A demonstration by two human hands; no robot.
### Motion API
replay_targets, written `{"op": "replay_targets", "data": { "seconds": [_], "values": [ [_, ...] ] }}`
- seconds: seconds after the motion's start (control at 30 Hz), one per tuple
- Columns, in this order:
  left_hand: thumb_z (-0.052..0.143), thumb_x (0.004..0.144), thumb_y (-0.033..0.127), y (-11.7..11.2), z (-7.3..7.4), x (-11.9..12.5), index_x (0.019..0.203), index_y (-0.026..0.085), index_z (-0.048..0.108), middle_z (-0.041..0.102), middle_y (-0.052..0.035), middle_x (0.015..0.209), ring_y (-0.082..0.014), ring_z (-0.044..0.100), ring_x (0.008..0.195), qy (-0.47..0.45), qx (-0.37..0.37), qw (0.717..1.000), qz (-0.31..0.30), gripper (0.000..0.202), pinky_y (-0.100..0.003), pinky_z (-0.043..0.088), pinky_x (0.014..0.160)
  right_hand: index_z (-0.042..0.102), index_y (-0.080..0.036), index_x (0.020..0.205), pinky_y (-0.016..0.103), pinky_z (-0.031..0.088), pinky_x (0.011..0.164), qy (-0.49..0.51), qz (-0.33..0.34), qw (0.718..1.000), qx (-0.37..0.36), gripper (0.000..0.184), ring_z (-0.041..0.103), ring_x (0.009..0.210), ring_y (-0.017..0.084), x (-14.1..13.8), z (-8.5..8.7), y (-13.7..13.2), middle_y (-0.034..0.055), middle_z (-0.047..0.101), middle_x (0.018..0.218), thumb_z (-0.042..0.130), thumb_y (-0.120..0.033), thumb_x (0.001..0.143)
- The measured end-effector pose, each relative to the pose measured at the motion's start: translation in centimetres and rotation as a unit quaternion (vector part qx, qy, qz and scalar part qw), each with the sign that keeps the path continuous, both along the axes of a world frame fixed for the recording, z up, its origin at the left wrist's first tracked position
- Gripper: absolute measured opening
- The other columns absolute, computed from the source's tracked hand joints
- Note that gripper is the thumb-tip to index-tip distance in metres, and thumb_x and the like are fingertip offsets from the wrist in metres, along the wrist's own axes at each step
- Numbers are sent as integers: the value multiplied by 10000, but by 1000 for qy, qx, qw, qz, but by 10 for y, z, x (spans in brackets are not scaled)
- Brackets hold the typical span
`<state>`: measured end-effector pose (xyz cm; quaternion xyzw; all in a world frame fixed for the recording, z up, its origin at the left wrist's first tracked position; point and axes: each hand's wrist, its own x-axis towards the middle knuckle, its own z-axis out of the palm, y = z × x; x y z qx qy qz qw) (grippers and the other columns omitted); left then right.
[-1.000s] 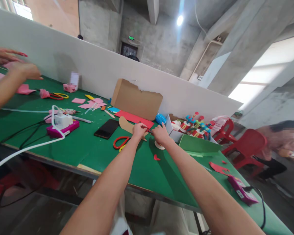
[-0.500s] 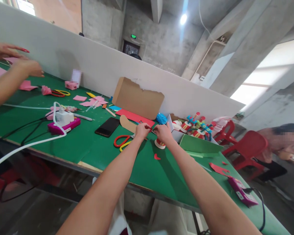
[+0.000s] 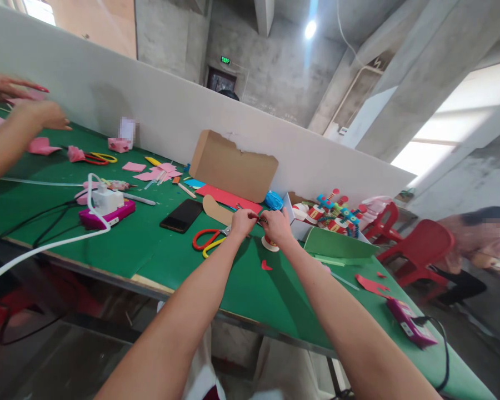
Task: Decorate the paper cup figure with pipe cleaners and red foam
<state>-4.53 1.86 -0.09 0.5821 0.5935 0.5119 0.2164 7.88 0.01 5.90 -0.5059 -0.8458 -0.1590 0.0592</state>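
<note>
My left hand (image 3: 244, 221) and my right hand (image 3: 275, 225) meet fingertip to fingertip above the green table (image 3: 237, 283). Both are closed in a pinch. A small dark piece shows between them, too tiny to name. Under my right hand stands a small red-and-white paper cup (image 3: 270, 244), mostly covered by the hand; whether they touch is hard to see. Scissors with red and yellow handles (image 3: 204, 240) lie left of my left hand, beside a curved brown cardboard strip (image 3: 216, 209). In front of the cup is a red paper scrap (image 3: 266, 265).
A black phone (image 3: 181, 215) and a purple power strip (image 3: 108, 214) lie to the left. At right, a box of colourful cup figures (image 3: 333, 214) stands behind green card (image 3: 339, 244). Another person's hands (image 3: 37, 114) work with pink paper at far left.
My hands stay pinched together at nearly the same place, with a slight shift of the fingers. The red bit seen at my left fingertips earlier is less visible. The view has shifted slightly.
</note>
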Motion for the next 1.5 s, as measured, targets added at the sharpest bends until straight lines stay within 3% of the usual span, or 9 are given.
{"op": "replay_targets", "data": {
  "seconds": [0.57, 1.07, 1.2, 1.27, 1.33, 1.43, 1.5],
  "values": [
    [603, 749, 100, 9, -11, 4, 809, 138, 731, 745, -59, 792, -166, 672, 759, -65, 2, 996, -59, 146, -271, 521, 731, 678, -180, 967, 477, 185, 1061, 3, -9, 999, 37, 234, 573, 1016, 268, 0, -7, 1, 107, 709, 976, 461, -230, 893],
    [463, 672, 6, -12, 3, 0, 1011, 199, 570, 701, 2, 763, -169, 639, 809, 2, 50, 998, -39, 404, -279, 465, 787, 688, -168, 930, 464, 244, 1033, -27, 15, 998, 52, 208, 566, 976, 278, -4, -5, -3, 113, 700, 925, 494, -228, 887],
    [438, 656, 15, -12, 4, -4, 1017, 192, 569, 689, 9, 731, -164, 630, 761, -41, 48, 998, -16, 423, -267, 461, 755, 672, -150, 1039, 473, 295, 1001, 44, 44, 996, 66, 265, 564, 995, 296, 4, 5, -11, 135, 695, 964, 554, -303, 857],
    [427, 662, 22, -12, 4, -6, 1005, 183, 573, 686, 5, 722, -161, 629, 743, -72, 55, 996, 14, 405, -264, 461, 744, 655, -155, 1095, 438, 356, 955, 149, 65, 983, 83, 308, 578, 981, 281, 15, 8, -21, 129, 698, 984, 536, -319, 862],
    [418, 676, 32, -11, 3, -10, 975, 181, 577, 680, 6, 709, -161, 633, 736, -96, 72, 992, 48, 370, -263, 461, 740, 664, -165, 1065, 379, 413, 884, 288, 69, 950, 96, 309, 603, 933, 252, 31, 4, -34, 109, 707, 971, 502, -344, 873],
    [411, 686, 45, -8, 1, -15, 895, 189, 582, 663, 11, 675, -160, 642, 740, -121, 90, 984, 90, 305, -265, 461, 754, 679, -168, 883, 307, 452, 747, 474, -15, 875, 100, 349, 620, 766, 200, 56, -16, -54, 70, 709, 834, 440, -423, 882],
    [406, 678, 48, -6, -3, -19, 849, 194, 579, 651, 14, 654, -159, 644, 722, -138, 90, 980, 109, 283, -264, 465, 746, 656, -166, 751, 278, 426, 622, 532, -83, 840, 75, 398, 576, 614, 172, 71, -35, -61, 43, 664, 666, 412, -456, 871]
  ]
}}
